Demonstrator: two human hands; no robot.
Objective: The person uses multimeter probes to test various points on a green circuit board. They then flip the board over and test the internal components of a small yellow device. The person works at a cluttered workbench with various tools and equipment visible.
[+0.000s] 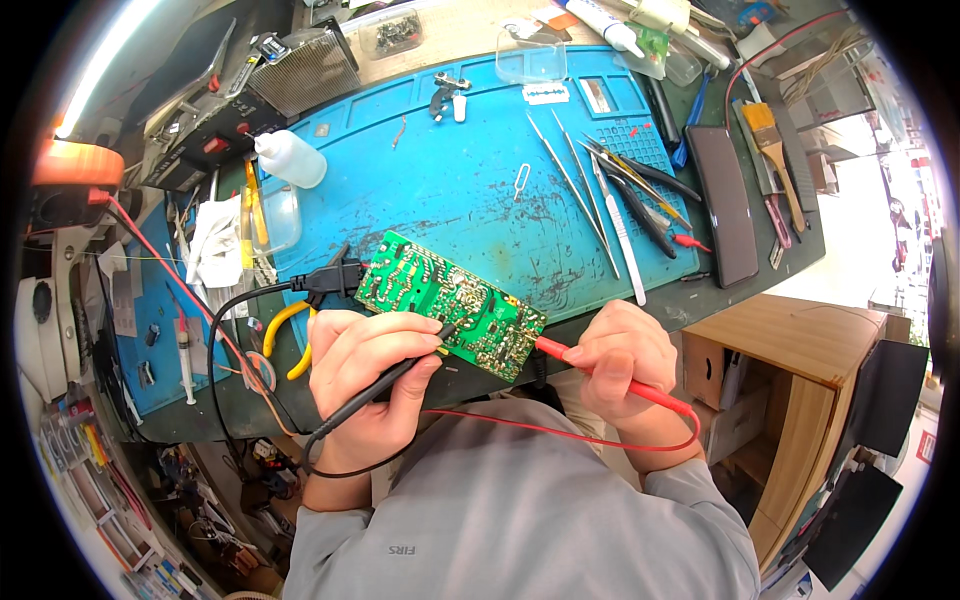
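A green circuit board point(420, 288) lies solder side up at the near edge of the blue mat, tilted down to the right. Its upper left end has a black power plug point(335, 278) with a cord joined to it. My left hand point(365, 375) is closed round a black test probe point(385, 380), whose tip meets the board near its lower middle. In my right hand point(625, 365) a red test probe point(640, 388) is pinched, its tip at the board's right end. Whether either tip presses on a solder joint is too small to tell.
Tweezers point(575, 190), a scalpel point(622, 235) and black-handled pliers point(640, 205) lie right of the board. A dark phone point(724, 205) rests at the right edge. Left stand a white squeeze bottle point(292, 158), yellow-handled pliers point(290, 335) and an orange meter point(75, 165). A wooden cabinet point(790, 335) is lower right.
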